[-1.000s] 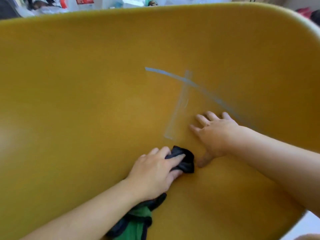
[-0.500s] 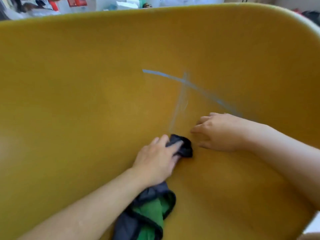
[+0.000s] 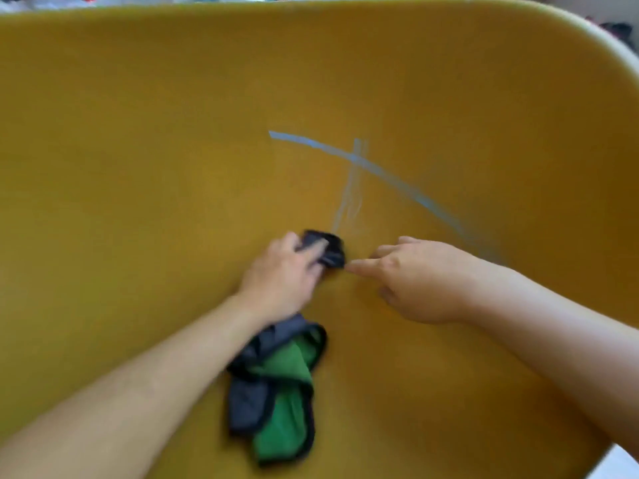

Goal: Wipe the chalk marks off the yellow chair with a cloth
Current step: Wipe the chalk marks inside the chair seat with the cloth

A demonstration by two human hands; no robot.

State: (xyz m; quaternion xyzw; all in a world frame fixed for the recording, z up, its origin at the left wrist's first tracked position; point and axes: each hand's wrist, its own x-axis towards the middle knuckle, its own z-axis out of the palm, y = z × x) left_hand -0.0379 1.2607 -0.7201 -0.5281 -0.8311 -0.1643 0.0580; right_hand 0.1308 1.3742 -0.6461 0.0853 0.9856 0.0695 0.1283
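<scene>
As the left hand grips the grey-green cloth and rubs higher up the yellow plastic chair, the upright pale chalk line shrinks; the loose right hand holds nothing.

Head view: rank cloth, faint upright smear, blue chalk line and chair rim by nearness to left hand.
1. cloth, gripped in the left hand.
2. faint upright smear, just above it.
3. blue chalk line, higher, crossing the smear.
4. chair rim, top of frame.
</scene>
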